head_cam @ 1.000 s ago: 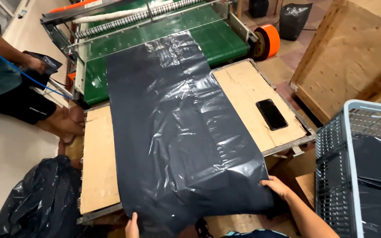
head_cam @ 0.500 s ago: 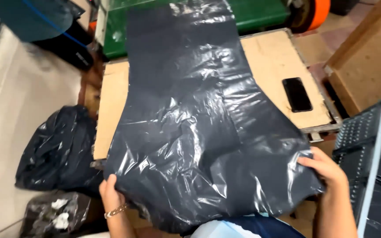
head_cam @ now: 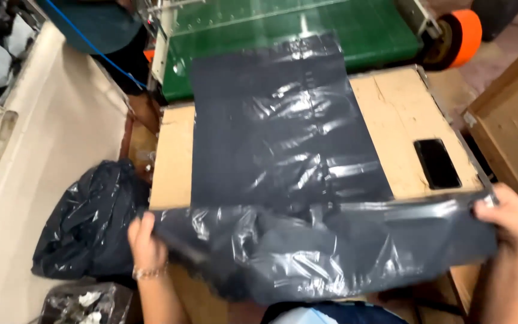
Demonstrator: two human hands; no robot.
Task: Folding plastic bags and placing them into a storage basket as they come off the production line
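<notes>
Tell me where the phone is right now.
In the head view the black phone lies flat on the cardboard tabletop, right of the black plastic sheet, just beyond the right hand.

A black phone (head_cam: pixel 437 163) is laid on the cardboard table top (head_cam: pixel 391 108); a green conveyor (head_cam: pixel 295 27), an orange wheel (head_cam: pixel 461 30) and a filled black bag (head_cam: pixel 88 222) are seen nearby

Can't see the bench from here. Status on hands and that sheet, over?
Left hand grips the black plastic sheet at its near left edge; right hand at its near right corner. Sheet drapes off the cardboard table. Phone lies beside it.
</notes>
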